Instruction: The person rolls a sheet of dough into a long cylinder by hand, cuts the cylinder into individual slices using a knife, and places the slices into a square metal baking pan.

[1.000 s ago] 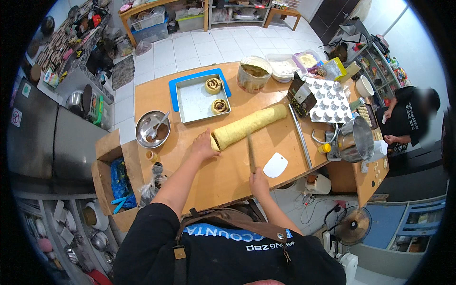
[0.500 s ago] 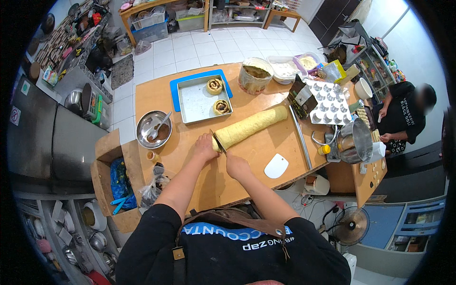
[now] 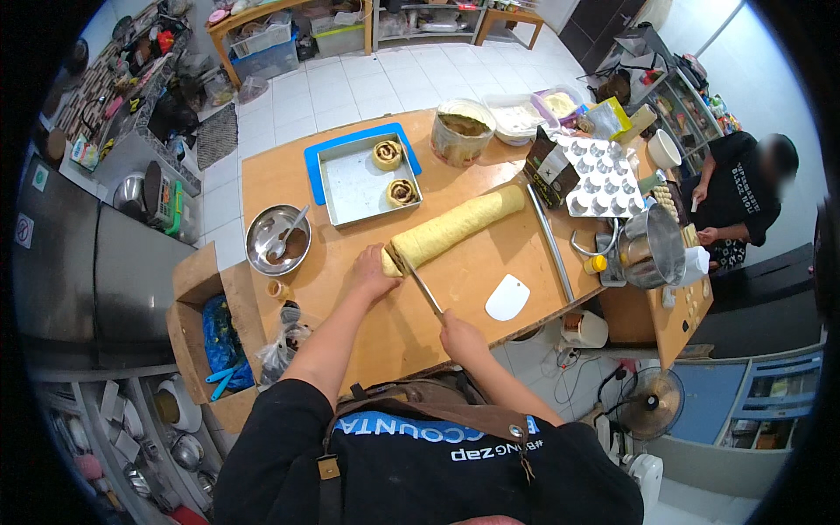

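Observation:
A long pale-yellow dough roll [image 3: 459, 225] lies slantwise across the wooden table. At its near left end, a cut piece of dough [image 3: 390, 264] sits beside it, a dark filling showing at the cut. My left hand [image 3: 374, 273] curls around that piece. In my right hand [image 3: 464, 338] is the handle of a long knife [image 3: 422, 285], its blade tip in the gap between piece and roll. Beyond the roll, a square metal baking pan [image 3: 354, 188] on a blue board [image 3: 314, 175] holds two rolled slices [image 3: 388, 155] with dark swirls.
A metal bowl [image 3: 257, 229] with a spoon and brown filling stands left. Right of the roll lie a white scraper [image 3: 507, 298], a metal rod [image 3: 549, 245] and a muffin tray [image 3: 602, 179]. A tub [image 3: 461, 133] stands behind. Another person [image 3: 739, 188] works far right.
My right hand has drawn the knife back toward me and right, exposing more blade. The gap between the end piece and the roll has widened.

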The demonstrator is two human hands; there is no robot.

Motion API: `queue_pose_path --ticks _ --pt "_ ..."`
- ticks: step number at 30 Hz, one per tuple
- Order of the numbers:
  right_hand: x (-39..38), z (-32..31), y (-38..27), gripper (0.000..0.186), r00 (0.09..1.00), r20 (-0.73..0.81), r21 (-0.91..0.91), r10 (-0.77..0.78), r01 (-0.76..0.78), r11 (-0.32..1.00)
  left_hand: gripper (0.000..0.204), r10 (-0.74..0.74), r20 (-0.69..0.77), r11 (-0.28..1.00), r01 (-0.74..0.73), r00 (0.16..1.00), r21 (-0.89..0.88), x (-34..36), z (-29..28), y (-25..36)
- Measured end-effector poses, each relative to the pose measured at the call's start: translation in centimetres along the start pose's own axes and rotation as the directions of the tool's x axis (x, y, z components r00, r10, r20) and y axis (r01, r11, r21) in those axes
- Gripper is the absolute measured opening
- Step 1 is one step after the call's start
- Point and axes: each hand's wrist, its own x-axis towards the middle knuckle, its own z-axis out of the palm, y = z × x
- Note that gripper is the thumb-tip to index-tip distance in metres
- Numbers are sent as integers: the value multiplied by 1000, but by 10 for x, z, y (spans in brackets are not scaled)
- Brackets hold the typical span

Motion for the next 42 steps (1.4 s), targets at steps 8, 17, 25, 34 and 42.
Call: queue_pose_path --ticks 8,17,25,34,42 --pt "8 24 62 32 881 -353 467 315 -126 875 103 73 -235 997 -77 969 -11 -21 17 -24" --pt "55 46 82 44 866 -378 551 327 -73 831 115 -51 227 983 8 973 184 9 -16 17" --pt "38 24 91 55 692 -696 310 195 44 950 99 69 583 988 -135 810 70 59 -38 -17" --pt "99 83 -4 43 972 -219 680 -91 218 700 94 140 624 942 -298 769 157 65 -26 -19" --pt "164 111 -55 57 967 -241 804 76 156 574 85 216 553 943 -318 805 95 59 -31 -25"
